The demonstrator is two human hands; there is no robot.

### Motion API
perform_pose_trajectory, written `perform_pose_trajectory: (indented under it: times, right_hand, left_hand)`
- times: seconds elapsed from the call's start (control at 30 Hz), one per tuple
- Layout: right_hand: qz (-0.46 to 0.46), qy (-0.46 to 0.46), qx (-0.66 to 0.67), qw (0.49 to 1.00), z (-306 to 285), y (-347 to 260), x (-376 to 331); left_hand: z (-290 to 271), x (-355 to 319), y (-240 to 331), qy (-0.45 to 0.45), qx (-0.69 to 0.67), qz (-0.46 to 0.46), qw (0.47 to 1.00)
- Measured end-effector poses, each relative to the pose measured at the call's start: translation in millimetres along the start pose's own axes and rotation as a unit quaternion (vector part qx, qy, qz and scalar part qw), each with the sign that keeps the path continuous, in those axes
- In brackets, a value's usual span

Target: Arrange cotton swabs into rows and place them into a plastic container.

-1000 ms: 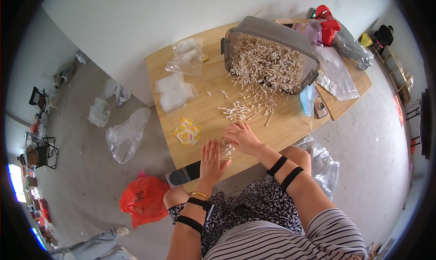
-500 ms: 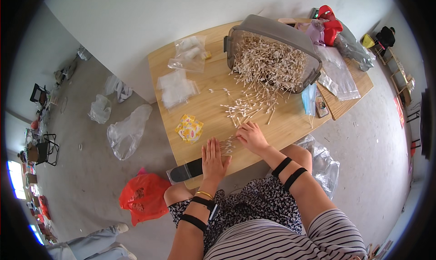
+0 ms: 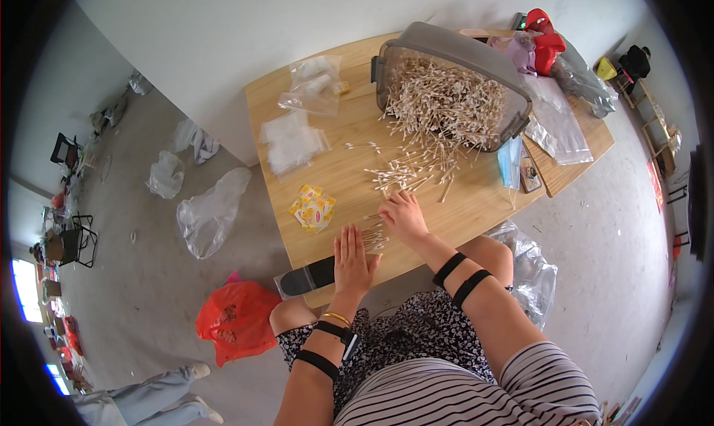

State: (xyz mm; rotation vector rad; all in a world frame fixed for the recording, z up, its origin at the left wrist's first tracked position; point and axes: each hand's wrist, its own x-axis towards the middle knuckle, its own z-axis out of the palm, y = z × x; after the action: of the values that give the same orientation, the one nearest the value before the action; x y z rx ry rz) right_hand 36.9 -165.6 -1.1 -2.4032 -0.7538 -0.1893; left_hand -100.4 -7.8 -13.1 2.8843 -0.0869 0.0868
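My left hand (image 3: 352,261) lies flat near the table's front edge, fingers stretched out together and thumb apart. Against its right side is a small row of cotton swabs (image 3: 375,238). Just beyond them my right hand (image 3: 404,216) is closed, its fingertips pinched at a cotton swab (image 3: 370,218) that is partly hidden. A loose spread of cotton swabs (image 3: 405,174) lies past the right hand. These spill from a grey plastic tub (image 3: 454,43) tipped on its side and heaped with more swabs. Under the left wrist side sits a dark flat strip (image 3: 309,277) in clear wrapping.
Yellow-and-white printed packets (image 3: 312,207) lie left of my hands, with clear plastic bags (image 3: 292,145) behind them. A blue face mask (image 3: 509,162) and a phone-like item (image 3: 529,174) are at the right. A red bag (image 3: 236,322) stands on the floor; another person's legs (image 3: 152,396) show lower left.
My right hand has shifted slightly away from me, and its fingertips now pinch near a swab beyond the row. The left hand stays flat in about the same place.
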Motion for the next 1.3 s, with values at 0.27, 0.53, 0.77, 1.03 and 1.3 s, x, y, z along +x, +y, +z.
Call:
perform_pose_trajectory:
  times: [0.27, 0.53, 0.77, 1.03, 1.3]
  right_hand:
    - [0.069, -0.074, 0.184, 0.978, 6, -8, 5]
    - [0.011, -0.079, 0.083, 0.993, -12, 2, -5]
    - [0.021, -0.081, 0.1, 0.991, -10, 0, -7]
    - [-0.055, -0.086, -0.003, 0.995, -19, 2, -9]
    - [-0.045, -0.055, -0.037, 0.997, -19, 6, -9]
  left_hand:
    - [0, -2, -1, 0.027, -0.046, 0.009, 0.999]
    - [-11, 12, 3, -0.013, -0.025, 0.02, 0.999]
    - [-4, 9, 1, 0.015, -0.048, 0.029, 0.998]
    - [-5, 7, 3, 0.004, -0.014, 0.01, 1.0]
    - [1, 4, -1, 0.017, -0.023, 0.015, 0.999]
